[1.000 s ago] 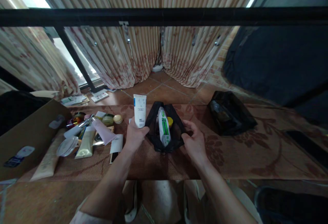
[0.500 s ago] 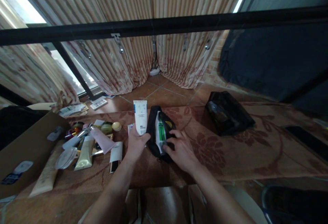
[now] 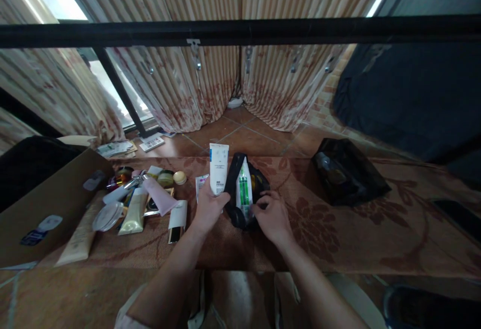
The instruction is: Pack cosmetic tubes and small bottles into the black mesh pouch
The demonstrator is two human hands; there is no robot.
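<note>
My left hand (image 3: 208,206) is closed around the lower end of a white squeeze tube (image 3: 218,167), which stands upright. Its thumb presses on the left edge of a small black pouch (image 3: 233,173). The pouch gapes open, with a white and green tube (image 3: 245,188) lying lengthwise inside it. At the pouch's right side my right hand (image 3: 274,218) has bent fingers closed on the edge near the tube's lower end. Just behind my left hand lies a small printed packet (image 3: 202,184), partly covered.
To the left lie several cosmetics, among them a pink tube (image 3: 160,196), a gold tube (image 3: 134,213) and a round clear-lidded jar (image 3: 107,216). Beside them stands a cardboard box (image 3: 56,203). A black bag (image 3: 347,171) and a dark flat phone-like object (image 3: 458,218) are to the right.
The view has swung a little left, so everything appears farther right. My right fingers have shifted slightly at the pouch's edge. My left hand keeps hold of the white squeeze tube.
</note>
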